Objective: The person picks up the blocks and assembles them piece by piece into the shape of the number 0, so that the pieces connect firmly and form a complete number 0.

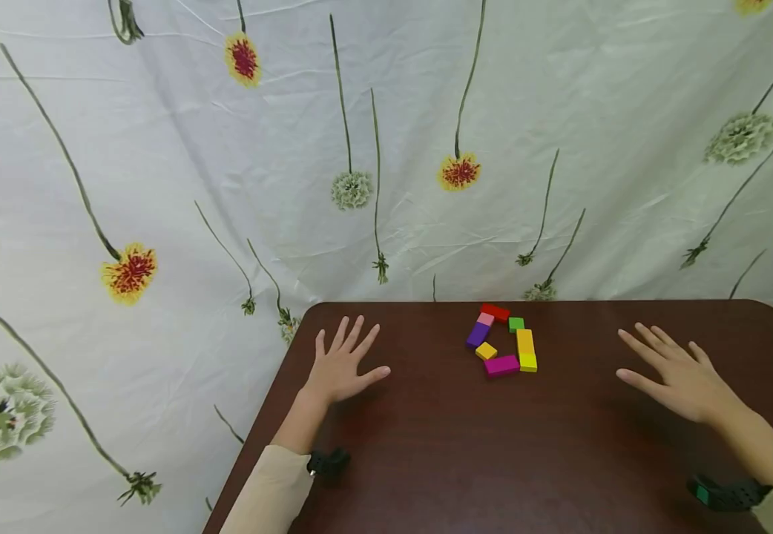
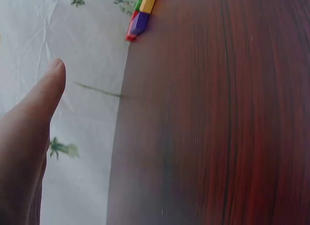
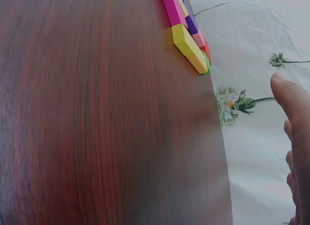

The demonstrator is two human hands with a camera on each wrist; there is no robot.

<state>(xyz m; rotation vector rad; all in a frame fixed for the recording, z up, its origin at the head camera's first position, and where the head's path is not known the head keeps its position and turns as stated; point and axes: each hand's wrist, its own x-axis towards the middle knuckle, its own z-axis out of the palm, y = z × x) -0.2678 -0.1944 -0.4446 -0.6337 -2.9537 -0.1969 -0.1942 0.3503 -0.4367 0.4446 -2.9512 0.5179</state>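
Note:
Several coloured blocks form a ring near the table's far edge in the head view: a red block (image 1: 495, 312), a green block (image 1: 516, 325), a yellow-orange block (image 1: 525, 343), a magenta block (image 1: 502, 366), a small yellow block (image 1: 486, 351), a purple block (image 1: 478, 334) and a pink block (image 1: 486, 319). To their left, my left hand (image 1: 341, 371) hovers with fingers spread, holding nothing. My right hand (image 1: 683, 382) is to their right, its fingers spread too and nothing in its grasp. Each wrist view shows mainly the thumb side of its hand.
The dark wood-grain table (image 1: 426, 445) has rounded far corners. Behind it hangs a pale cloth (image 1: 280, 133) printed with flowers, right at the table's far edge. Dark bands circle both wrists, next to light sleeves (image 1: 269, 489).

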